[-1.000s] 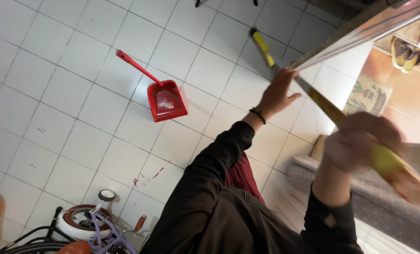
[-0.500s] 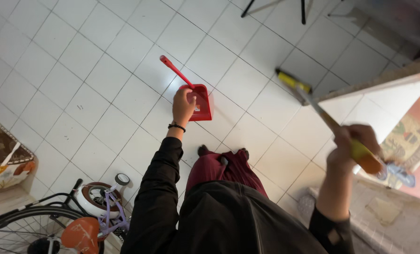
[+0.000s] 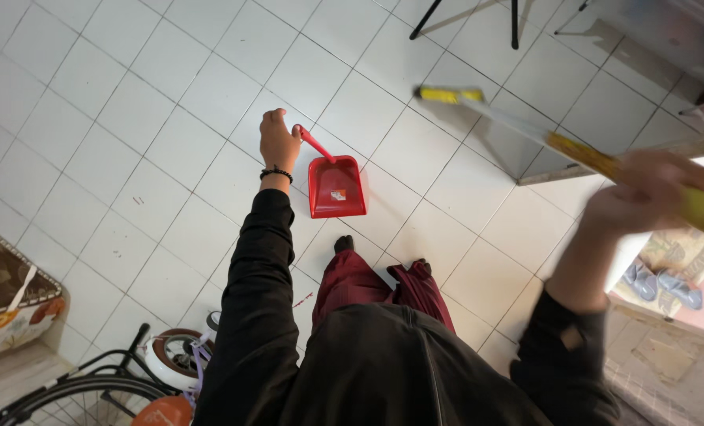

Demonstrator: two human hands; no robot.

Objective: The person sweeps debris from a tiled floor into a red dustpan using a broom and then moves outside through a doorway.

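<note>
I see the left hand [image 3: 277,138] now fisted on the red dustpan [image 3: 335,185] handle; half a second ago it only reached. Pan sits flat on the white tile floor [image 3: 131,118]. Right hand [image 3: 652,193], blurred, grips the yellow broom [image 3: 518,126], swung higher.

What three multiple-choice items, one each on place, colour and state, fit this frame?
1. Where is the dustpan?
A. On the tiled floor, ahead of the feet
B. On the bicycle
C. On a table

2. What colour is the dustpan?
A. Blue
B. Red
C. Green

3. What is the left hand doing?
A. Hanging open and apart
B. Resting on the bicycle
C. Closed on the dustpan's handle

Answers: 1 A, it sits on white tiles beyond the feet; 2 B, pan and handle are red; 3 C, the fist wraps the handle's upper end, while the right hand grips a blurred broom.
</note>
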